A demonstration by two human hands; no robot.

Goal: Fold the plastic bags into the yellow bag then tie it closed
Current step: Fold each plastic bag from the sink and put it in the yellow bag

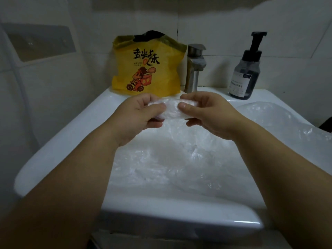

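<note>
Over the sink's (75, 141) back edge, both hands (138, 114) (208, 112) pinch a folded clear bag (170, 110), long axis left-right; yellow bag (147, 69) just behind.

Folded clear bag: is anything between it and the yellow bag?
Nothing visible. The folded clear bag, pinched by the left hand and right hand, is just in front of the yellow bag, whose top mouth looks open.

left hand (139, 112) and right hand (206, 114) raised together, fingers curled, pinching
</note>
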